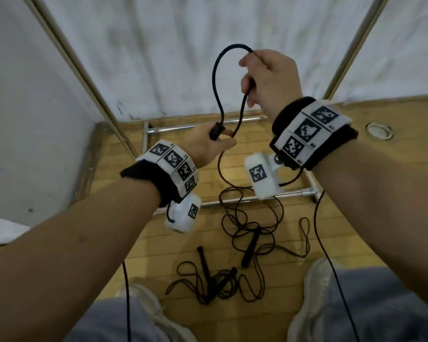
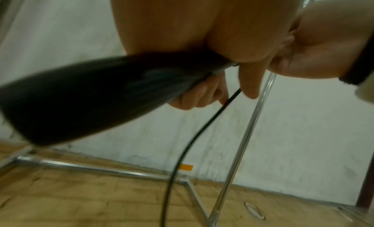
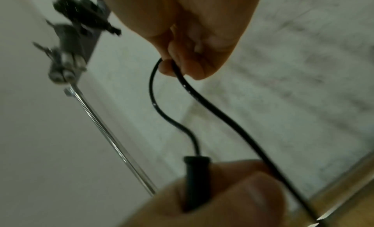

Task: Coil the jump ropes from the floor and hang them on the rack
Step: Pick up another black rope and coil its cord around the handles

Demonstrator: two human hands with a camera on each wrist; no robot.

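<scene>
In the head view my left hand (image 1: 219, 140) grips one black handle (image 1: 216, 131) of a jump rope at chest height. My right hand (image 1: 252, 70), higher and to the right, pinches the black cord (image 1: 215, 70), which arcs in a loop between the two hands. The rest of this rope (image 1: 252, 218) trails down to a tangle on the floor, where its other handle (image 1: 251, 248) lies. The left wrist view shows the handle (image 2: 81, 94) close up in my curled fingers (image 2: 198, 96). In the right wrist view my fingers (image 3: 192, 57) hold the cord (image 3: 160, 105) above the handle (image 3: 195, 174).
A second tangled jump rope (image 1: 208, 280) lies on the wooden floor between my shoes (image 1: 316, 280). The chrome rack's base bars (image 1: 183, 128) and slanted poles (image 1: 84, 70) stand ahead against white sheeting. A round floor fitting (image 1: 379, 130) sits at right.
</scene>
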